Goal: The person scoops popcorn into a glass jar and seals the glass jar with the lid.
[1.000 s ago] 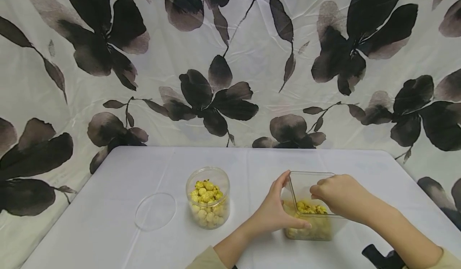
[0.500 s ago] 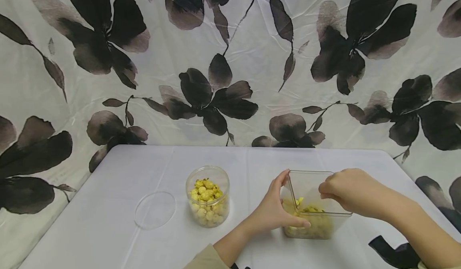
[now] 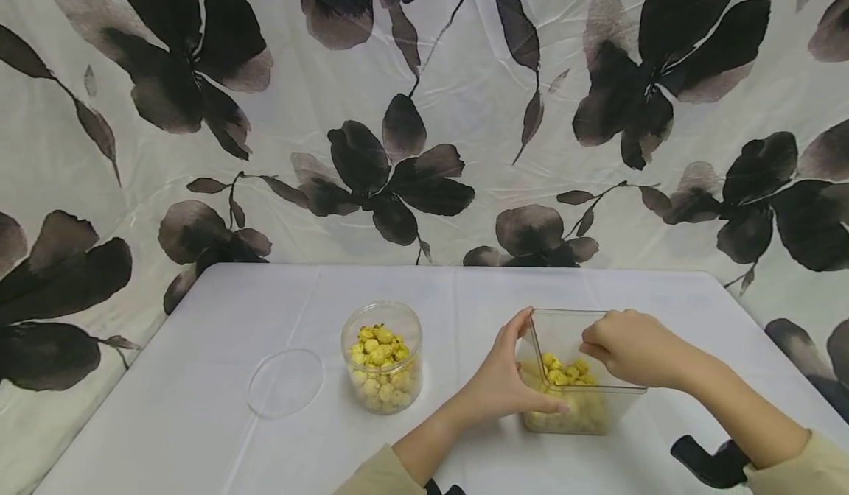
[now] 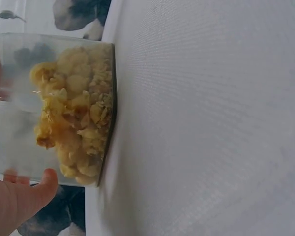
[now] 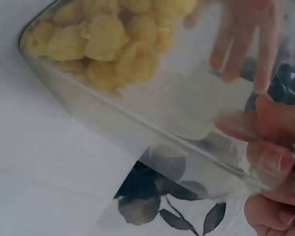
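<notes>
My left hand (image 3: 500, 384) holds a clear rectangular container (image 3: 570, 421) at the right of the table, fingers along the far left side and thumb across the front. Yellow popcorn (image 3: 567, 372) fills its lower part; in the left wrist view, the popcorn (image 4: 71, 118) rises to an uneven heap. Over the container's right rim, my right hand (image 3: 637, 348) curls its fingers, its thumb side inside the opening. A faint pale shape shows inside the wall in the right wrist view, near the blurred right fingers (image 5: 273, 160); I cannot tell what this hand grips.
A round clear jar (image 3: 381, 395) of popcorn stands left of the container. Farther left lies a clear round lid (image 3: 285, 384) on the white-covered table (image 3: 166, 421). Floral cloth (image 3: 398, 38) hangs behind. A black piece (image 3: 713, 464) shows by the right wrist.
My right hand shifts right, then slightly back left over the opening. The popcorn in the container is rearranged, with more showing by the near left corner. My left hand keeps its hold.
</notes>
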A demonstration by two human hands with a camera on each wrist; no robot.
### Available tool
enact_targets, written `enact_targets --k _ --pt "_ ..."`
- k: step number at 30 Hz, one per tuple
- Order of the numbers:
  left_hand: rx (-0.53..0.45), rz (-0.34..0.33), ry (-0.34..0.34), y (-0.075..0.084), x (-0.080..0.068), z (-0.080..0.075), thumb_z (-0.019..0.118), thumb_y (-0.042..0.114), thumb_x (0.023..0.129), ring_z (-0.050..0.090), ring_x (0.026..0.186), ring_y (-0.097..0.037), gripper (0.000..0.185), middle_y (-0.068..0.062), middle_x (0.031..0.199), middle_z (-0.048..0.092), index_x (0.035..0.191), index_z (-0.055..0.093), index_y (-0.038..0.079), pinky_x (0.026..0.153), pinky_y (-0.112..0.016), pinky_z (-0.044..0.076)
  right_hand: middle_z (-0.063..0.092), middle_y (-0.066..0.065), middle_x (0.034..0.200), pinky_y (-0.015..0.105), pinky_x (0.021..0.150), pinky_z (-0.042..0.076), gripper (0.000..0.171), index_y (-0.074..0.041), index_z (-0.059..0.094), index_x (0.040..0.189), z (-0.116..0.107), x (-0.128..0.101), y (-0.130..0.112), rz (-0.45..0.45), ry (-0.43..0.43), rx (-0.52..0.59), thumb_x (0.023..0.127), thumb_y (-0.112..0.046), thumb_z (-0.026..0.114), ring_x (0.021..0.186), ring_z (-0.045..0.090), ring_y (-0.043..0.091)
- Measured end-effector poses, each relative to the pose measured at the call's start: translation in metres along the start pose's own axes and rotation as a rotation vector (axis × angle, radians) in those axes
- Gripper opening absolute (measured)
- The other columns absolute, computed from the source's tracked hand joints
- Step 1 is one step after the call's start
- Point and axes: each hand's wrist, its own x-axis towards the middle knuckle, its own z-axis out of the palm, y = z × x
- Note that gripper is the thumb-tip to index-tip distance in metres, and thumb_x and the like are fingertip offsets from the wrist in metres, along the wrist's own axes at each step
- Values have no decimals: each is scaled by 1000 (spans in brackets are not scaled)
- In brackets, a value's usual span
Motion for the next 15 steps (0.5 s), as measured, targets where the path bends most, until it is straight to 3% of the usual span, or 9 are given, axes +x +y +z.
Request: enact_targets --k 2,6,9,15 --pt "4 -1 7 0 0 0 90 21 58 26 132 -12 117 5 143 26 147 14 34 95 -29 39 27 -13 53 20 46 25 39 -19 42 56 -2 -1 3 50 -20 94 88 -7 60 48 25 2" --pt "22 -1 15 -1 0 1 90 21 57 27 131 -12 117 5 142 28 147 15 32 99 -32 36 43 -9 55 24 49 34 30 -13 55 61 -4 -2 5 166 -51 243 90 -5 55 47 35 4" --pt "33 1 16 0 1 2 90 23 58 27 132 -13 117 5 142 27 148 15 29 101 -33 34 50 -4 54 28 51 40 22 -6 65 74 -6 -2 6 234 -77 339 92 -6 52 45 42 9" --pt "50 -4 11 2 1 1 90 23 58 27 131 -11 117 6 142 27 147 14 32 104 -40 31 42 -3 47 28 44 38 21 -1 65 81 -10 -7 11 323 -108 501 94 -9 50 39 37 11"
